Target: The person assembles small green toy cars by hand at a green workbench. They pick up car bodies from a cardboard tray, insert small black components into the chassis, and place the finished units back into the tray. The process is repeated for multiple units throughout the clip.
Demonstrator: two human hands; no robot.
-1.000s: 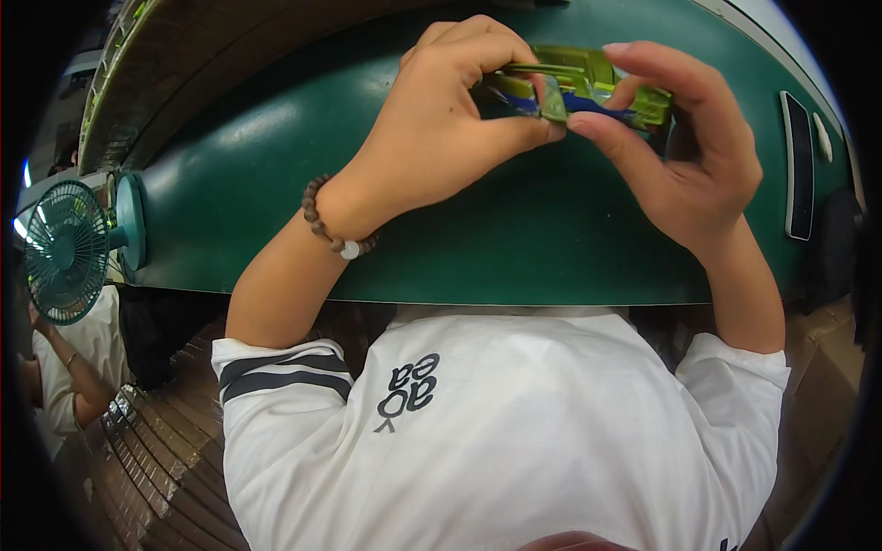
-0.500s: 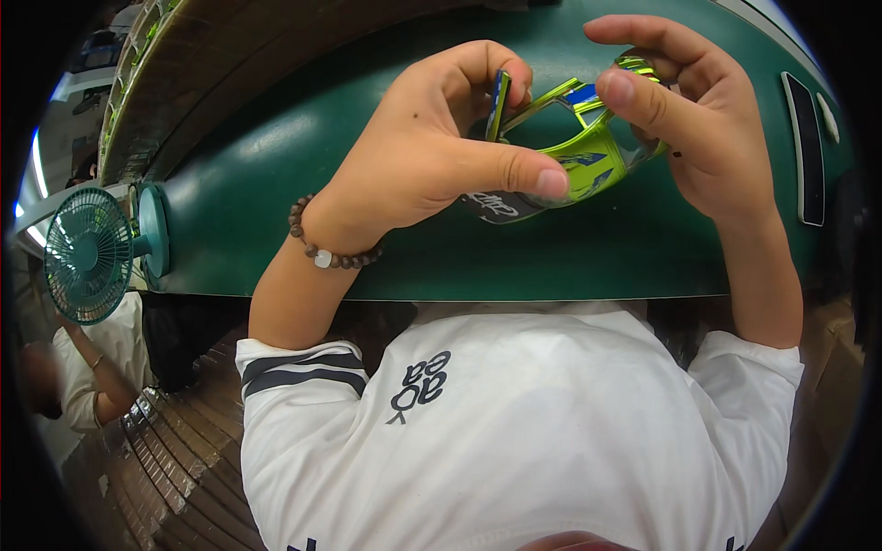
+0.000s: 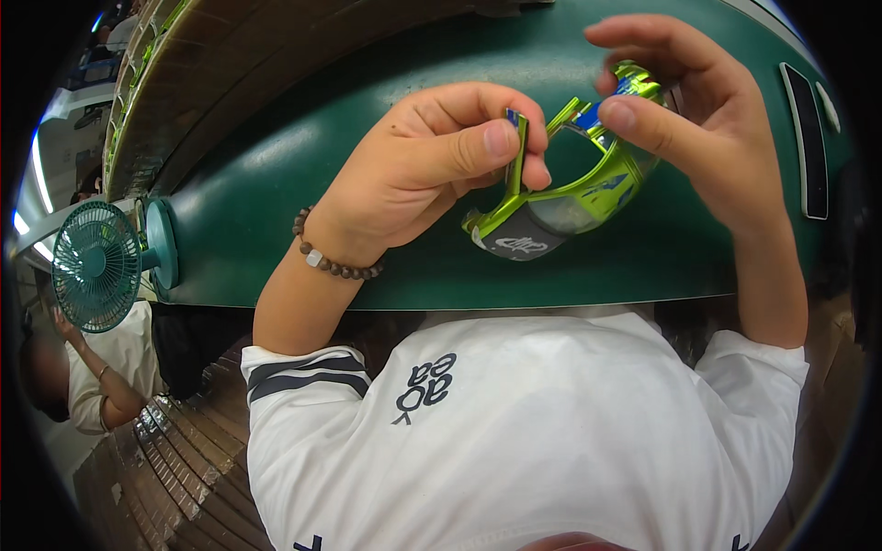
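Note:
A glossy lime-green plastic shell (image 3: 617,191) with blue and dark grey patches, shaped like a toy vehicle's body, is held above the table with a large opening facing up. My left hand (image 3: 450,147) pinches a narrow upright strip of it between thumb and fingers. Around the shell's right end curls my right hand (image 3: 703,119), its thumb against the blue patch and its forefinger stretched out, slightly blurred. The fingers behind that end are partly hidden. A dark grey end (image 3: 524,241) with white marking hangs below my left hand.
The green tabletop (image 3: 276,230) runs beneath both hands. A black-screened phone (image 3: 805,142) and a small white object (image 3: 828,108) lie at the right. To the left stands a teal fan (image 3: 95,266), with a seated person (image 3: 115,367) beyond. A shelf (image 3: 211,83) borders the far left.
My left hand has come down and shifted its hold, its thumb moving from the shell's side onto the upright strip. The shell has tilted and its left end sits lower. My right hand has stayed nearly still.

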